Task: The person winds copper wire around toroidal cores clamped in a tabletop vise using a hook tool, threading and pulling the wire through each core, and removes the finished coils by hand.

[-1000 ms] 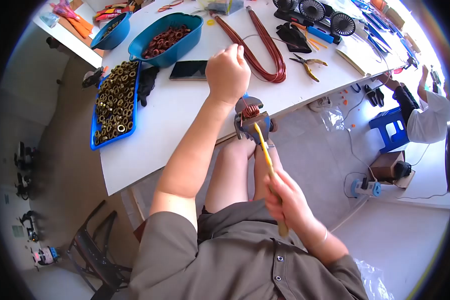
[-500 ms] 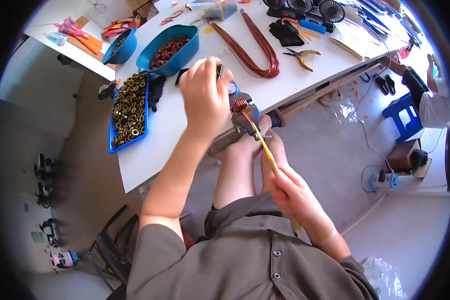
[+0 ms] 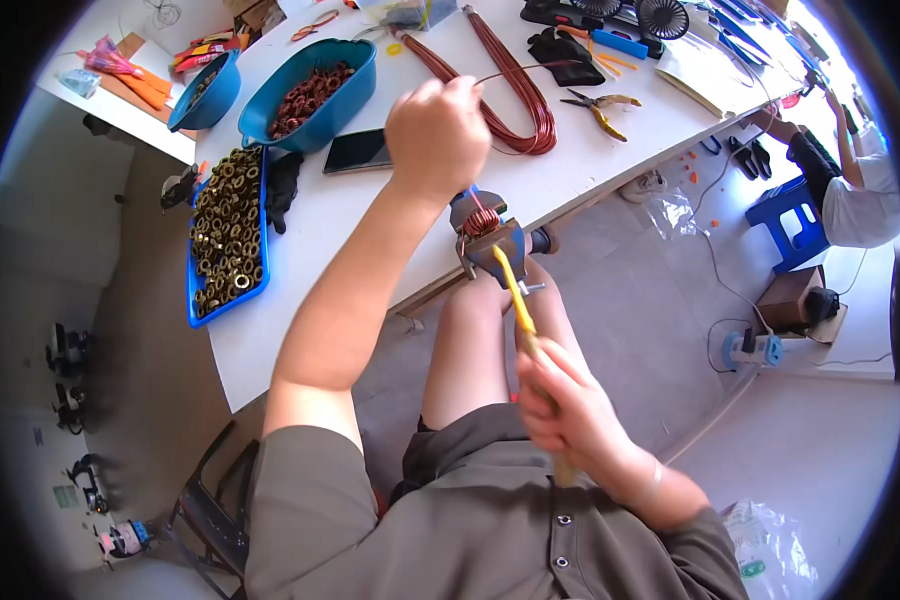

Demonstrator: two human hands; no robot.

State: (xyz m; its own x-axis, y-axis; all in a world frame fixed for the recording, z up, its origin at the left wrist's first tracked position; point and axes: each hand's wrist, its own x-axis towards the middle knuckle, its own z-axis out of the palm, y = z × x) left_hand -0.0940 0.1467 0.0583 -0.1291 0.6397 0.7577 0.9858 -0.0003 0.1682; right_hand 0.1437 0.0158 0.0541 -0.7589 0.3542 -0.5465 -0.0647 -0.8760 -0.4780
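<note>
My left hand [image 3: 438, 140] is closed in a fist above the bench vise. A copper wire [image 3: 475, 197] runs up to it from the vise, and a length trails out past the fist to the right. The bench vise [image 3: 510, 246] at the table edge holds a small ring wound with copper wire [image 3: 482, 221]. My right hand [image 3: 562, 400] is wrapped round a yellow stick-like tool [image 3: 519, 300] with a wooden-looking lower end. Its upper tip is by the vise jaws; whether it touches them I cannot tell.
A blue tray of metal-coloured rings [image 3: 266, 262], a teal tub of wound rings [image 3: 355, 108] and a phone [image 3: 355, 152] lie to the left. Beyond are a copper wire bundle [image 3: 535, 135], pliers [image 3: 610, 112] and black gloves [image 3: 565, 58]. A person [image 3: 860, 200] is at far right.
My left hand has moved right and closed into a fist, with wire stretched to it from the wound ring. The phone shows more fully. My right hand and the tool have shifted slightly down and left.
</note>
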